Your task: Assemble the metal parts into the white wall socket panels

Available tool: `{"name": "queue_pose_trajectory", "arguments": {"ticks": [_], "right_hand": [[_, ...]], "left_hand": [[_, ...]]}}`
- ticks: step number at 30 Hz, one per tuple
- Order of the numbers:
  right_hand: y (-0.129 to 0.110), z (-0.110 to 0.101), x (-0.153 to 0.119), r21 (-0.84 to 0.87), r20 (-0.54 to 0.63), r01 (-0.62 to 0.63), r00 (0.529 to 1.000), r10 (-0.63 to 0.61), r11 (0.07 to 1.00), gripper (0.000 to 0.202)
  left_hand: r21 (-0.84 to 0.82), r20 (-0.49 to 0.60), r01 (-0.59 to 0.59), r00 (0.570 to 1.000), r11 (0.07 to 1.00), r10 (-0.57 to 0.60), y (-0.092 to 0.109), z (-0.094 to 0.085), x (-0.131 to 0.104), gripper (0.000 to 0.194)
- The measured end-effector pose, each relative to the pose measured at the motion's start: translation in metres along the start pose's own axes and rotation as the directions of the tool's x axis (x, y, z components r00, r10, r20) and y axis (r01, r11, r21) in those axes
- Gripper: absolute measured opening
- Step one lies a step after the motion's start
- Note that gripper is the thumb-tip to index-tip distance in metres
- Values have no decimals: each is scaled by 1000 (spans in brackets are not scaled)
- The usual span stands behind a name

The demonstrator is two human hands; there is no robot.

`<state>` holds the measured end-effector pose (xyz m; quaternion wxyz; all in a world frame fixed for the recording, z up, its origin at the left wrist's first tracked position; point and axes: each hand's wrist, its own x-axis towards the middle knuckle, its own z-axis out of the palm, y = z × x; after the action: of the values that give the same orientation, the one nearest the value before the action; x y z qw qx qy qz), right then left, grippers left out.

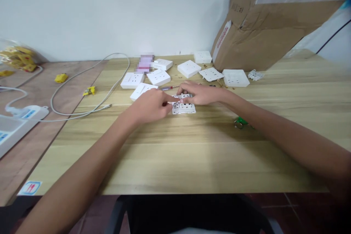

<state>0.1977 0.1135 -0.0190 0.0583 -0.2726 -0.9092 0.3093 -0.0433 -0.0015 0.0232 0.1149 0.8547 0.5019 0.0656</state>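
In the head view a white wall socket plate lies on the table, its inner side with small slots and metal parts facing up. My left hand is at its left edge, index finger stretched onto it, thumb and other fingers curled in. My right hand grips the plate from the far side, thumb pressed on top near my left fingertip. My fingers hide part of the plate. Just behind lies a screwdriver. A white socket lies beyond my left hand.
Several white sockets and a loose faceplate lie farther back. A cardboard box leans at the back right. At left are a white cable, a power strip and yellow pieces. A green-tagged key ring lies under my right forearm.
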Motion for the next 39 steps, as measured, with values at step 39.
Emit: {"name": "queue_pose_trajectory", "arguments": {"ticks": [39], "right_hand": [[-3, -2, -1, 47, 8, 16, 1000, -16, 999, 47]], "left_hand": [[158, 18, -14, 1000, 987, 11, 14, 1, -5, 47]]}}
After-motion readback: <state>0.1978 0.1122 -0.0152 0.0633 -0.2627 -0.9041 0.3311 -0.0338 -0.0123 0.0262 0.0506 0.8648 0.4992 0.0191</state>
